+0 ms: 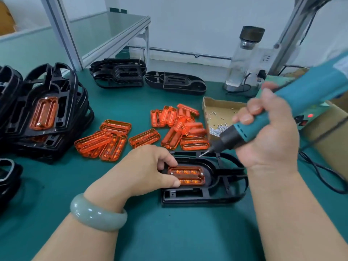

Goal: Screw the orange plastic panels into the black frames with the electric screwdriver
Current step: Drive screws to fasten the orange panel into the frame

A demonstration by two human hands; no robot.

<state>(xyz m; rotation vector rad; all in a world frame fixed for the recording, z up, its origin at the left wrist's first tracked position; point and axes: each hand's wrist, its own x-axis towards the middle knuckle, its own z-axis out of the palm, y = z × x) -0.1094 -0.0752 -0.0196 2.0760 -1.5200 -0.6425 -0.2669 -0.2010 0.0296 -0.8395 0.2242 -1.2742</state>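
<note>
- Orange panel (186, 175): we find it seated flat in the oval recess of the work frame (205, 196). The work frame is a black frame lying on the green table (169, 232) directly before the person. A screw head shows at each end of the panel.
- Left hand (148, 166): it rests on the work frame's left end. Its thumb and forefinger are curled and pinch the left end of the orange panel. We note a pale green bangle (98, 215) on that wrist, nearer than the work frame.
- Right hand (269, 132): above the work frame's right half, its fingers are clenched round the electric screwdriver (305, 95). The tool slants down to the left.
- Bit (204, 153): its tip hangs over the work frame's far rim, apart from the orange panel. It is blurred, and we cannot tell whether it carries a screw.
- Loose panels (145, 137): just beyond the work frame and to its left, orange pieces lie scattered and overlapping on the table.
- Cardboard tray (218, 104): it sits beyond the work frame, behind the screwdriver's nose, with small screws (218, 129) piled in its near corner.
- Stacked frames (43, 113): well left of the work frame, the top one has an orange piece fitted.
- Bare frames (175, 82): far beyond the work frame, two black frames lie side by side with no orange part in them.
- Clear bottle (244, 57): farthest, beyond and to the right of the work frame, it stands upright with a dark cap.
</note>
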